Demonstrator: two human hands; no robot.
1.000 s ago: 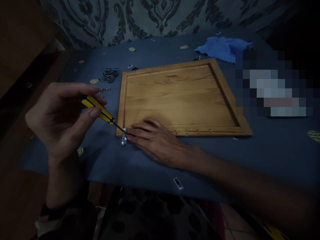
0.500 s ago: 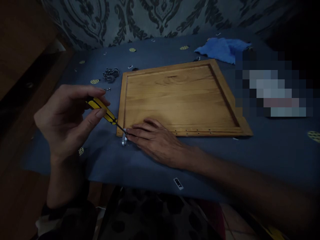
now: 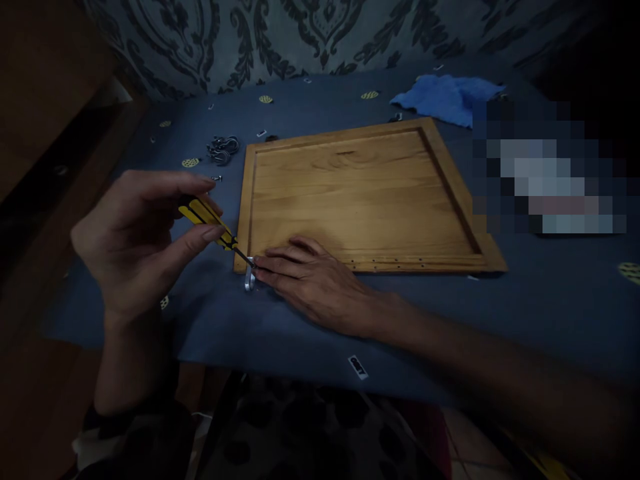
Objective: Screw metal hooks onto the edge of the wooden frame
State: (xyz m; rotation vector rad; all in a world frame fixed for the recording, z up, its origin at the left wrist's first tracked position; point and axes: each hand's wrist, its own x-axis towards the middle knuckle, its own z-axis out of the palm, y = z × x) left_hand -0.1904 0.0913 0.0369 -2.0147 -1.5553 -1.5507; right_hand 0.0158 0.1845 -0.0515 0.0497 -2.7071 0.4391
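Observation:
My left hand (image 3: 145,240) pinches the yellow-and-black handle of a screwdriver (image 3: 207,222) between thumb and fingers. Its thin shaft slants down to the right, and the tip meets a small metal hook (image 3: 249,275) at the near left corner of a framed wooden board (image 3: 345,193). The hook's curved end sticks out past the board's near edge. My right hand (image 3: 320,283) lies flat along that edge with fingers stretched out, the fingertips at the hook and partly covering it. Small dark holes run along the near rail to the right of this hand.
Several metal hooks (image 3: 223,150) lie in a pile left of the board, with a few small screws (image 3: 217,178) nearer. A blue cloth (image 3: 445,97) is at the back right. A blurred-out patch covers the right side. Everything rests on a dark blue patterned tablecloth (image 3: 300,347).
The screwdriver handle has turned a little in my left hand, and the thumb has slid slightly right along it. My right hand stays in place on the board.

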